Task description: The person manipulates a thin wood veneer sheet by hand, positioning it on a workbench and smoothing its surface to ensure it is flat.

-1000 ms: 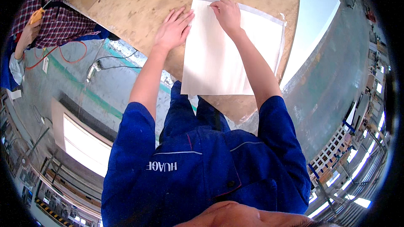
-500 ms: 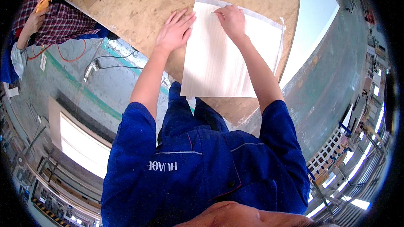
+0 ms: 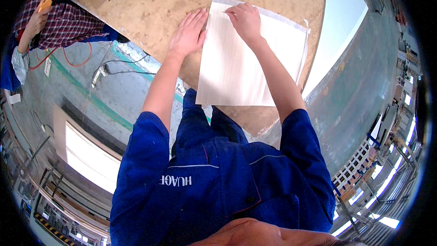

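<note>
A pale wood-grain sheet (image 3: 232, 68) lies on the brown wooden tabletop (image 3: 150, 7), its near edge at the table's front. Beneath it, a whitish layer (image 3: 282, 17) shows along the far and right edges. My left hand (image 3: 189, 33) rests flat with fingers stretched out, beside the sheet's left edge; whether the fingertips touch it I cannot tell. Over the sheet's far left part, my right hand (image 3: 244, 22) is closed in a pinch. A tiny thin tip sticks out at its fingertips, too small to name.
A long white panel (image 3: 337, 32) lies along the table's right side. At the far left, a person in a checked shirt (image 3: 68, 23) holds a yellow-handled tool (image 3: 46, 2). Cables (image 3: 123, 72) and an orange hose (image 3: 77, 65) run over the floor.
My right hand has slid a little left across the sheet, still pinched. My left hand has barely shifted, its fingers now closer together. The sheet stays about where it was.
</note>
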Available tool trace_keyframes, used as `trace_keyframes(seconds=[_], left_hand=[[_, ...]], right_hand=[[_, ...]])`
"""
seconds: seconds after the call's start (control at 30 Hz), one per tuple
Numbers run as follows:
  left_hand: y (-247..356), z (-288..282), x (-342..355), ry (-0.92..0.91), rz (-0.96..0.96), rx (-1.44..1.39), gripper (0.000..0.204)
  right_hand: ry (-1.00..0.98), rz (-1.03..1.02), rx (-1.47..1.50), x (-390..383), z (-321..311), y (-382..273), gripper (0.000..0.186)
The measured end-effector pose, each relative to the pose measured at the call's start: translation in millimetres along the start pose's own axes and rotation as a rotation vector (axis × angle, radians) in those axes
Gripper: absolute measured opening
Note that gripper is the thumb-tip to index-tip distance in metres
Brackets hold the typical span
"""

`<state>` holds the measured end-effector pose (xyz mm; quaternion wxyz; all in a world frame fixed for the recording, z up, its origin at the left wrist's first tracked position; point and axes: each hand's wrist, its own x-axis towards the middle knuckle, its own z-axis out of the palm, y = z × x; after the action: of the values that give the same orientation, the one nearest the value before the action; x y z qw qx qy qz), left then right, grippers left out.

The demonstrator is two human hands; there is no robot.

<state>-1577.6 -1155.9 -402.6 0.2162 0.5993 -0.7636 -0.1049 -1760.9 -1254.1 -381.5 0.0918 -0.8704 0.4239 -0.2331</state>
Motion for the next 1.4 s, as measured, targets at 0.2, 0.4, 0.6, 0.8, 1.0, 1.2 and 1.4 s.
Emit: trace_keyframes(seconds=[0.2, 0.4, 0.6, 0.8, 1.0, 1.2, 1.4], left_hand=[[2.7, -3.4, 3.4, -0.025, -0.021, -0.012, 0.053], [0.6, -4.5, 1.3, -0.009, -0.014, -0.035, 0.055], [2.2, -3.3, 1.1, -0.031, -0.071, -0.069, 0.060], [3.3, -5.6, 2.4, -0.039, -0.074, -0.094, 0.061], [1.6, -5.4, 1.1, -0.051, -0.075, -0.092, 0.059], [5.6, -5.9, 0.1, -0.025, -0.131, -0.089, 0.055], [3.1, -4.8, 1.7, -0.017, -0.070, -0.045, 0.054]], right_hand=[[-0.024, 0.046, -0.036, 18.8, 16.1, -7.6, 0.005], [-0.059, -0.095, -0.107, 14.6, 17.8, -13.4, 0.005], [-0.150, -0.134, -0.125, -0.4, 9.4, -24.1, 0.005], [-0.162, -0.132, -0.124, -1.1, 9.5, -23.3, 0.004], [-0.180, -0.146, -0.026, -18.3, -1.9, -35.8, 0.004], [-0.118, -0.109, -0.032, -16.2, 6.6, -31.0, 0.003], [-0.081, -0.104, -0.071, -9.3, 6.4, -24.1, 0.003]])
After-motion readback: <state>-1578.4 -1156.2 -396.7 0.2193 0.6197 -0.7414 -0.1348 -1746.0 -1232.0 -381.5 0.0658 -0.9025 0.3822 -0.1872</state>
